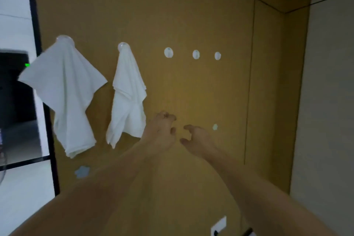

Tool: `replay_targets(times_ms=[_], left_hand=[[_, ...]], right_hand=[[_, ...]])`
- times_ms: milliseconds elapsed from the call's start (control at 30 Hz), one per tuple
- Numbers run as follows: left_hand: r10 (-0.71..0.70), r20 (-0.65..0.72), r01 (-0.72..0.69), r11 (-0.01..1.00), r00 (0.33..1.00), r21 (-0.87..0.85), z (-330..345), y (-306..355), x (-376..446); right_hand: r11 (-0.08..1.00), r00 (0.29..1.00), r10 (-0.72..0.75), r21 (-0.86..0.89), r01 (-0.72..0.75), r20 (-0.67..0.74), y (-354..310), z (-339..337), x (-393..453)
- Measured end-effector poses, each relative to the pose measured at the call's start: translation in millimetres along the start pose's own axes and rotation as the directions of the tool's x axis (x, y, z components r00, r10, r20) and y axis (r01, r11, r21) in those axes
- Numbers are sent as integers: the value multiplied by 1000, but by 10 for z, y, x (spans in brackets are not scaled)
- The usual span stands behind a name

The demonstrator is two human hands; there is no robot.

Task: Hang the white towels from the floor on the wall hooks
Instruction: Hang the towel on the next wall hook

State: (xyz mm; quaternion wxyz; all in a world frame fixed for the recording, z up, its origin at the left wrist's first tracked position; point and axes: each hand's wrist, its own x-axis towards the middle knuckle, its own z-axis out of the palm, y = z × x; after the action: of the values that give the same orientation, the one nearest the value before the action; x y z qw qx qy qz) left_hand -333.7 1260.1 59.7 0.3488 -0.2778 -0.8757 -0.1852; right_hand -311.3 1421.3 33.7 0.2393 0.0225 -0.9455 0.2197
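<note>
White towels: two, left towel (pixel 63 90) and second towel (pixel 129 97), each hung on its own hook on the tan wall (pixel 191 15).
Bare hooks: three, at (pixel 168 52), (pixel 196 54), (pixel 217 55).
Your left hand (pixel 161 132): loosely curled, empty.
Your right hand (pixel 197 138): loosely curled, empty, apart from the towels.
Stickers: two pale ones, at (pixel 82 171) and (pixel 215 127).
Writing: none readable.

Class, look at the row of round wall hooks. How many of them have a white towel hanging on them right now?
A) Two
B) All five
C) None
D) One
A: the left towel and the second towel each hang from a hook, while the three hooks to their right are bare.
</note>
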Motion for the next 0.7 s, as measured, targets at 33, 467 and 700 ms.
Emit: replay_targets(times_ms=[33, 467, 700], left_hand=[[19, 33, -18, 1000, 999, -25, 94, 198, -35], [473, 301, -295, 824, 828, -483, 1257, 4070, -1075], [656, 364, -359, 702, 661, -615, 1448, 6450, -2225]], right_hand=[[998, 999, 40, -41, -41, -13, 160, -115, -189], [735, 816, 558, -365, -571, -154, 2485, -2081, -3627], [487, 582, 771, -347, -801, -260, 3280, -3077, -5908]])
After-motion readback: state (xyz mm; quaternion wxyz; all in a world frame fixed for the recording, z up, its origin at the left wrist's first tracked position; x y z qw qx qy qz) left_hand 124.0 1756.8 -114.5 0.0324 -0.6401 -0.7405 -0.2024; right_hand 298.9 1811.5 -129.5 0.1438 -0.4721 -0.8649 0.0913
